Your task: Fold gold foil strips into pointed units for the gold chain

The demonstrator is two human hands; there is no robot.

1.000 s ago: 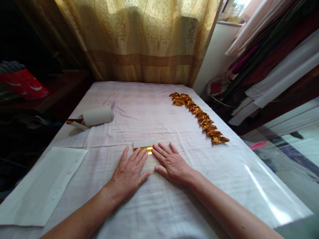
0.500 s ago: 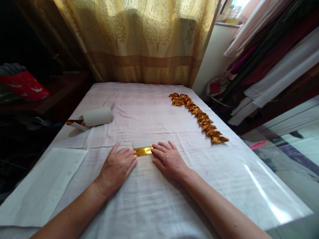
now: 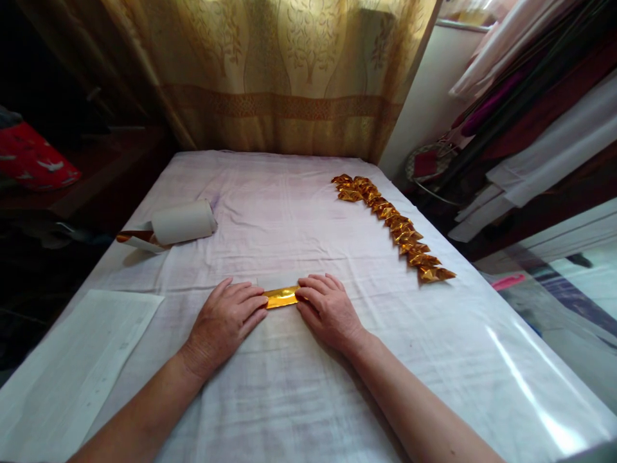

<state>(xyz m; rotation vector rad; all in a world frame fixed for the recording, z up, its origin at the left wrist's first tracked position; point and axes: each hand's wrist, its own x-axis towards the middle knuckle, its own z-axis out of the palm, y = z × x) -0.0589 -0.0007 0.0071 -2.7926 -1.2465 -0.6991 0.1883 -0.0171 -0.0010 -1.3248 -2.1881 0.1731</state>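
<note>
A narrow strip of gold foil paper (image 3: 281, 297) lies flat on the white cloth-covered table (image 3: 289, 212), right in front of me. My left hand (image 3: 225, 321) rests palm down on its left end, fingers together and slightly curled over the edge. My right hand (image 3: 326, 307) covers the right end in the same way, fingertips pressing on the strip. Only the middle of the strip shows between the two hands.
A row of several folded gold paper pieces (image 3: 393, 225) runs along the right side. A white paper roll (image 3: 183, 222) lies at the left, a large white sheet (image 3: 72, 366) at the near left, clear plastic film (image 3: 525, 379) at the near right. A curtain (image 3: 289, 71) hangs behind.
Both hands slid apart along the strip, left hand going left, so more gold shows between them. The white flap seen above the strip earlier is folded down and no longer shows.
</note>
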